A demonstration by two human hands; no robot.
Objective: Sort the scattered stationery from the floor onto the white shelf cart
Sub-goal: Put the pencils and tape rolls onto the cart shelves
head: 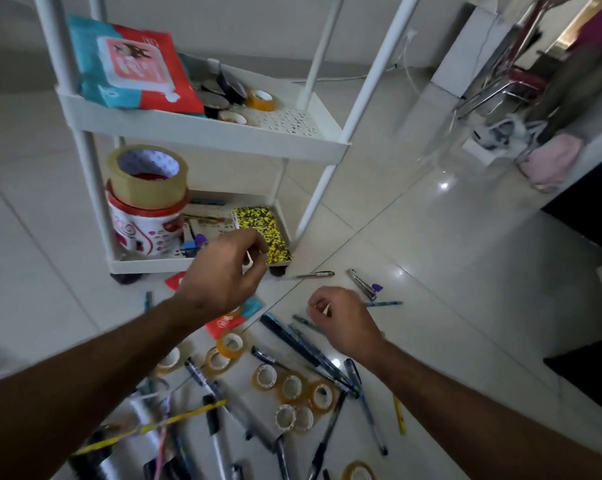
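Our left hand (223, 271) and right hand (341, 317) each pinch a small white stick (248, 258); light, thin, likely snappable, so we hold mid-shaft.

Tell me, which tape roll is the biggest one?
The big tan tape roll on the cart's bottom shelf, sitting on the red-and-white tub. The small rolls on the floor and the upper shelf are much smaller.

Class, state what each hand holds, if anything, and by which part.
The left hand and the right hand each pinch a small white object at the fingertips; what these objects are cannot be told.
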